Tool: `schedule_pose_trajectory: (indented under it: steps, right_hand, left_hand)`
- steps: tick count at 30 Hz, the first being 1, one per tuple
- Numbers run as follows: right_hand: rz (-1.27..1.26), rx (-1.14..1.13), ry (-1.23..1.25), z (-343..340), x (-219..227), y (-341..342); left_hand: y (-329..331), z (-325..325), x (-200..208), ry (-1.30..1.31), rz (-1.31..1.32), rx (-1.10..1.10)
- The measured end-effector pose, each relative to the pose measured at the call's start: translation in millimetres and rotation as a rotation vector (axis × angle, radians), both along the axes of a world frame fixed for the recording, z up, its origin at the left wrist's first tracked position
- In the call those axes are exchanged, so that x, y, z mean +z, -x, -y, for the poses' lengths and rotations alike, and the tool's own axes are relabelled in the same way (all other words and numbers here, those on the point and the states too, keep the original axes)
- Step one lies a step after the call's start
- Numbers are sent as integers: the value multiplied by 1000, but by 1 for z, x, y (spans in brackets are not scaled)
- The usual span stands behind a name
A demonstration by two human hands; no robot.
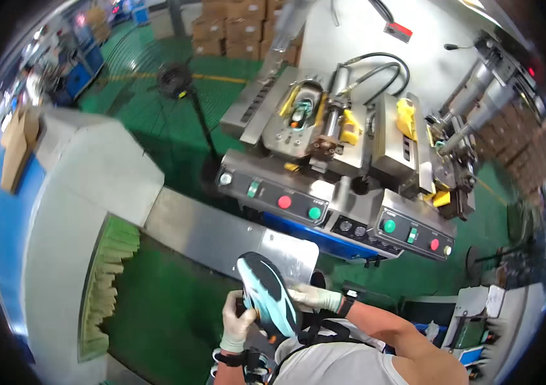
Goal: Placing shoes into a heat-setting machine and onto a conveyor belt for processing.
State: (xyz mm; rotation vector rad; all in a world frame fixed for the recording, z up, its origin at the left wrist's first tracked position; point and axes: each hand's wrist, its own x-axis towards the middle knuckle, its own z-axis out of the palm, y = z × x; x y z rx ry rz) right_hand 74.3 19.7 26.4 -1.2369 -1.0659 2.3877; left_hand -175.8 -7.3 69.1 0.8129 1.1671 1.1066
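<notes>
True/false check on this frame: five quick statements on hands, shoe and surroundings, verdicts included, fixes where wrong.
1. The left hand holds the shoe. True.
2. The shoe's sole faces away from the camera. False: the sole faces the camera.
3. Both hands are bare. False: the left and right hand wear light gloves.
4. Stacked cardboard boxes stand in the background. True.
5. The left control panel lacks a red button. False: it has one.
</notes>
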Motion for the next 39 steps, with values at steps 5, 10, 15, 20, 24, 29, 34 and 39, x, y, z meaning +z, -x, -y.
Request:
schedule_pose_trajectory:
  steps: [5, 10, 15, 20, 24, 29, 34, 39]
  right_hand:
    - [-885, -38, -142, -26, 119, -28]
    - [-731, -599, -30, -51, 96, -116]
    - [-591, -731, -79, -53, 71, -212]
    - [-525, -885, -99, -33, 96, -262]
    - [-578, -1117, 43, -44, 145, -266]
    - [-350, -1083, 27, -41, 114, -274]
    - [-231, -1070, -49, -78, 113, -251]
    - [-310, -1039, -130, -150, 118, -213]
  left_hand:
    - [-54, -97, 61, -383, -240, -630]
    - [-155, -198, 136, -556, -250, -458]
    - [-213, -387, 111, -781, -794, -558]
    - [-277, -534, 53, -654, -1086, -461]
    - [-306, -583, -8, -513, -1263, -501]
    - [-314, -612, -1, -422, -1378, -490]
    - [-291, -571, 98, -416, -1279, -478]
    - [-193, -430, 128, -764, -881, -130]
